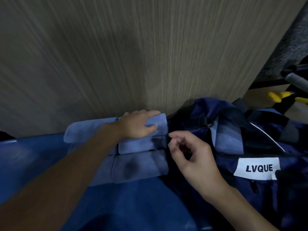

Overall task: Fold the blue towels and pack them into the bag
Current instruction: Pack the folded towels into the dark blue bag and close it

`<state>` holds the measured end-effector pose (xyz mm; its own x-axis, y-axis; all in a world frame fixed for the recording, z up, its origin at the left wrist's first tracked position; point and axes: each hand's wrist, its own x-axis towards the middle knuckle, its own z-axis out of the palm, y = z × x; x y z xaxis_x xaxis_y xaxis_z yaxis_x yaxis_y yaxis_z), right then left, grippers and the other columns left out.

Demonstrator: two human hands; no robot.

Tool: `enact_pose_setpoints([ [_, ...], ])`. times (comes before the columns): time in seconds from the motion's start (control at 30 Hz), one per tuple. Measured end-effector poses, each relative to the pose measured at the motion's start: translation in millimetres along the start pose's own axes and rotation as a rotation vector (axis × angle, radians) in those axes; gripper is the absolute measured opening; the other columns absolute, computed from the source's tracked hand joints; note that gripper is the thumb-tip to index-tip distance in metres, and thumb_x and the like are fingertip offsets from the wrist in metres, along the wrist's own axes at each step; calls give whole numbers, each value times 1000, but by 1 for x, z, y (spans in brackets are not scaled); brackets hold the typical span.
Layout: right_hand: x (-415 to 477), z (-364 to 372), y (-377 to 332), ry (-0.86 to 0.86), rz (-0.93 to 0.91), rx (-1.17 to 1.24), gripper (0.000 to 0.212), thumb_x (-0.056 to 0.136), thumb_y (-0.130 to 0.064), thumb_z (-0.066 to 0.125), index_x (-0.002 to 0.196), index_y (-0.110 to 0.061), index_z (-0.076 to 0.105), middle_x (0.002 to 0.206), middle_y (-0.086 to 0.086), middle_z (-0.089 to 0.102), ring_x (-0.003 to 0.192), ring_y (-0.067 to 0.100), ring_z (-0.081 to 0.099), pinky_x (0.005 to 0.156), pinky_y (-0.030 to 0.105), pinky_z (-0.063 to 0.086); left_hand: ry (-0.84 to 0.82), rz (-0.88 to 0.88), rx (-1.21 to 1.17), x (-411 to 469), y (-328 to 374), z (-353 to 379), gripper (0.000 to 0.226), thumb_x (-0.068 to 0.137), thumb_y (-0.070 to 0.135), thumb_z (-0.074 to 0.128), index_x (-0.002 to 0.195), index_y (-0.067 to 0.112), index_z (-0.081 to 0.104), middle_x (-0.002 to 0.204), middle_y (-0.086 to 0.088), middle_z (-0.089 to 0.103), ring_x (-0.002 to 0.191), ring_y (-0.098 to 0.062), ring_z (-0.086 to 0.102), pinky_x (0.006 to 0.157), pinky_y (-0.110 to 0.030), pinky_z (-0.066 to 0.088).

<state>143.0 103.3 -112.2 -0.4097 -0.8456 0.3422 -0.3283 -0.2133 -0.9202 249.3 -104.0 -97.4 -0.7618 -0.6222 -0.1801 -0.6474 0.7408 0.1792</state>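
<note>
We grip the top towel (93, 130) with our left hand (138, 125), fingers over its far edge and thumb on the near side. It lies on the stack of folded blue towels (141, 164) at the edge of the wood-grain table (116, 55), just beside the navy bag (250, 194). Our right hand (191, 154) hangs at the bag's opening with fingers curled; we cannot tell if it pinches anything. Another light blue towel (228, 140) lies inside the bag. The bag's white label (257, 168) reads "LVQUE".
</note>
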Motion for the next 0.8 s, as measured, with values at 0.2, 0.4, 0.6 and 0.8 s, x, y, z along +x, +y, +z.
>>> enact_pose_setpoints([
  [0.2, -4, -3, -2, -23, 21, 8, 25, 90, -4, 62, 101, -25, 65, 83, -7, 66, 78, 11, 63, 72, 18, 50, -105, -19, -106, 4, 6, -15, 59, 74, 51, 74, 122, 22, 55, 117, 4, 53, 103, -14, 56, 92, -41, 50],
  [0.4, -10, -10, -8, -35, 46, 56, 27, 90, -2, 59, 102, -26, 64, 83, -7, 65, 81, 12, 62, 76, 17, 49, -47, 4, -162, -2, 14, -22, 50, 54, 60, 74, 89, 35, 48, 90, 7, 61, 85, -17, 62, 73, -45, 55],
  [0.6, -10, -15, -11, 45, 63, 180, 33, 82, -9, 56, 111, -25, 60, 92, -6, 63, 86, 12, 61, 80, 20, 49, 304, -13, -505, -27, 40, -33, 45, 73, 34, 83, 105, 23, 53, 96, 11, 62, 88, 2, 61, 76, -23, 52],
  [0.8, -6, -28, -18, 163, 78, 364, 62, 76, -26, 73, 130, -34, 45, 118, -2, 59, 114, 13, 58, 96, 26, 47, 654, -51, -901, -68, 112, -36, 34, 77, 23, 80, 101, 24, 55, 92, 9, 65, 81, 6, 63, 67, -11, 48],
])
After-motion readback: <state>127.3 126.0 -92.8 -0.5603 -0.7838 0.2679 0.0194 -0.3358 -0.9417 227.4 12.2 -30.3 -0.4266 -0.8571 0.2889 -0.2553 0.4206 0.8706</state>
